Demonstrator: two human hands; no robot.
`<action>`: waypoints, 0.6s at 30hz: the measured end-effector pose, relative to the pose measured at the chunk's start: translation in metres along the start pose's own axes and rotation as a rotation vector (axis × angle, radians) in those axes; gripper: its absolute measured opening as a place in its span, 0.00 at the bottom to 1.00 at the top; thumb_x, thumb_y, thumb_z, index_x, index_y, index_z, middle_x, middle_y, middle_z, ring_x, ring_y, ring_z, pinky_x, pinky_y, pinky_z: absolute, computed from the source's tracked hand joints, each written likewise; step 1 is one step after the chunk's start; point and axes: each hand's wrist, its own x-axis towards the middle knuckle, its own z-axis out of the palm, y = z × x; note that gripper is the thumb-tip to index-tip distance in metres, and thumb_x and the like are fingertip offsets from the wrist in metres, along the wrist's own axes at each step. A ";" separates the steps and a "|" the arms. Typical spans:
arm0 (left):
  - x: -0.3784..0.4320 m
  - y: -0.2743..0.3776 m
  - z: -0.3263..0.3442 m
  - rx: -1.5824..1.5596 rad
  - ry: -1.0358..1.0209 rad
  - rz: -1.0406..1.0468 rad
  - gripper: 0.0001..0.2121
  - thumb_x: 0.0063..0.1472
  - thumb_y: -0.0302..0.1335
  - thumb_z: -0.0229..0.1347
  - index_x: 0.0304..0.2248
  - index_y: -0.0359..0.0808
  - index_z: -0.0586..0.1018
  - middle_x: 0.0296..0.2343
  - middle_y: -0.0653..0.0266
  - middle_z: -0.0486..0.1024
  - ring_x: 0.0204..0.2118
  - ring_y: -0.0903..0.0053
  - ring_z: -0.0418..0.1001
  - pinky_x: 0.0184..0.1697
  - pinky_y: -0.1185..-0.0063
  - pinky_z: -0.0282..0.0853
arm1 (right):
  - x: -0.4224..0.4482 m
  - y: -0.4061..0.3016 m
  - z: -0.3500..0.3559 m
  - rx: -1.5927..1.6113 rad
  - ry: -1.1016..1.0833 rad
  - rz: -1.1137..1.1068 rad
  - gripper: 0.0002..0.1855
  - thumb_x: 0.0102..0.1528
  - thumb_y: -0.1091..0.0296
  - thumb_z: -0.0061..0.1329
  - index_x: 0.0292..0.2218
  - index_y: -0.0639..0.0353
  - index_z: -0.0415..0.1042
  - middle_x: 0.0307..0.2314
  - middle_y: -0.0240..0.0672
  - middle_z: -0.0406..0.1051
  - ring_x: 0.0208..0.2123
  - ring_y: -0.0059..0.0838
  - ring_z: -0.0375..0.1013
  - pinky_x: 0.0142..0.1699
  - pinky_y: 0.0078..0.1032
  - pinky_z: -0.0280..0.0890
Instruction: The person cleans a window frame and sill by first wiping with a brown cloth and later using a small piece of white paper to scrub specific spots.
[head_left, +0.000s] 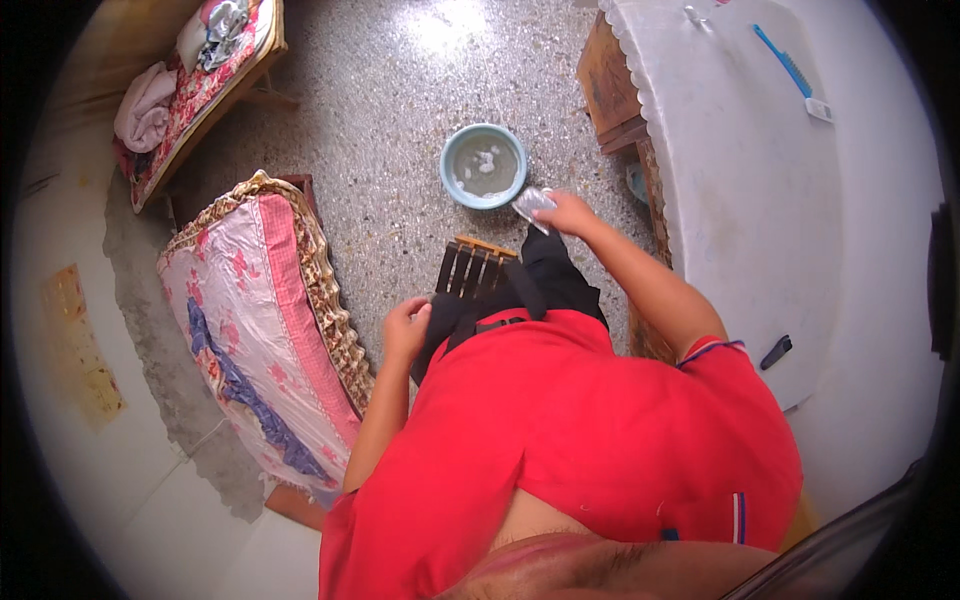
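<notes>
My right hand (568, 214) grips a shiny, silvery translucent item (534, 206); its exact kind is unclear. It is held just off the lower right rim of a light blue plastic basin (448, 176). Greyish water (495, 169) with patches of white foam fills much of the basin, which stands on the floor. My left hand (406, 330) is at my left thigh, against the black trousers (444, 311), its fingers curled. Whether anything is inside those fingers is hidden. Between my legs and the basin is a small slatted wooden stool (474, 262).
At the left is a bed-like piece with a ruffled floral cover (262, 300). Beyond it, a wooden frame (259, 56) holds bedding. On the right, a table with a white cloth (750, 187) bears a blue comb (784, 60) and a black object (775, 352). Speckled floor (375, 112) surrounds the basin.
</notes>
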 end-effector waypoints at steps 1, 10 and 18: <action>0.003 0.003 -0.004 -0.009 0.007 -0.085 0.13 0.58 0.33 0.57 0.38 0.33 0.82 0.33 0.55 0.81 0.38 0.68 0.79 0.43 0.74 0.71 | 0.016 -0.005 -0.008 0.040 -0.021 -0.012 0.26 0.49 0.48 0.56 0.41 0.61 0.76 0.33 0.47 0.76 0.36 0.42 0.76 0.44 0.35 0.68; 0.064 0.038 -0.008 -0.035 0.045 -0.058 0.09 0.60 0.27 0.54 0.36 0.30 0.81 0.30 0.58 0.80 0.32 0.75 0.79 0.38 0.78 0.72 | 0.095 0.017 -0.001 -0.012 -0.128 0.103 0.29 0.48 0.45 0.55 0.42 0.61 0.76 0.36 0.49 0.76 0.39 0.46 0.75 0.46 0.38 0.67; 0.143 0.008 -0.029 0.114 0.078 0.189 0.04 0.56 0.20 0.52 0.29 0.30 0.78 0.28 0.55 0.78 0.32 0.65 0.77 0.39 0.74 0.71 | 0.159 0.057 0.055 -0.101 -0.152 0.401 0.29 0.49 0.44 0.53 0.43 0.59 0.75 0.38 0.47 0.76 0.41 0.47 0.75 0.47 0.38 0.68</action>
